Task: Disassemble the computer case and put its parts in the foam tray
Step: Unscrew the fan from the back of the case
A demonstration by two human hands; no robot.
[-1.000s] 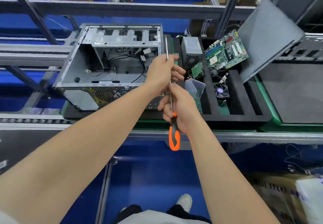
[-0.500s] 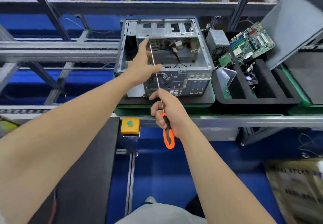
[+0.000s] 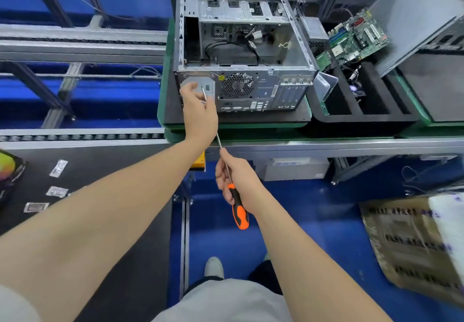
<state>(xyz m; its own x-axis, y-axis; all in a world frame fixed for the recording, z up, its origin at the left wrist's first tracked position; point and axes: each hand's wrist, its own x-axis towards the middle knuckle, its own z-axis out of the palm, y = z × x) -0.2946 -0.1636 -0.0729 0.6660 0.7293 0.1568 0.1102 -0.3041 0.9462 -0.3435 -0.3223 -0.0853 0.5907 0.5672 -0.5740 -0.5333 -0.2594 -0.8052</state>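
The open grey computer case (image 3: 241, 53) lies on a black pad on the conveyor, its rear panel with the fan grille facing me. My right hand (image 3: 237, 178) grips a long screwdriver (image 3: 239, 211) by the top of its orange and black handle. The thin shaft runs up and left to the rear panel's left part. My left hand (image 3: 199, 110) is at that panel and pinches the shaft near its tip. To the right stands the black foam tray (image 3: 361, 118), holding a green motherboard (image 3: 356, 37), a power supply (image 3: 313, 30) and a small fan.
A grey side panel (image 3: 414, 17) leans at the far right. A yellow button box (image 3: 199, 162) sits under the conveyor edge. A black table (image 3: 75, 171) with small labels is at the left. A cardboard box (image 3: 406, 241) lies on the blue floor, right.
My left hand slid down from the case's top edge to the rear panel's left part, and the screwdriver tip came down with it. The view shifted, so the case appears further right.
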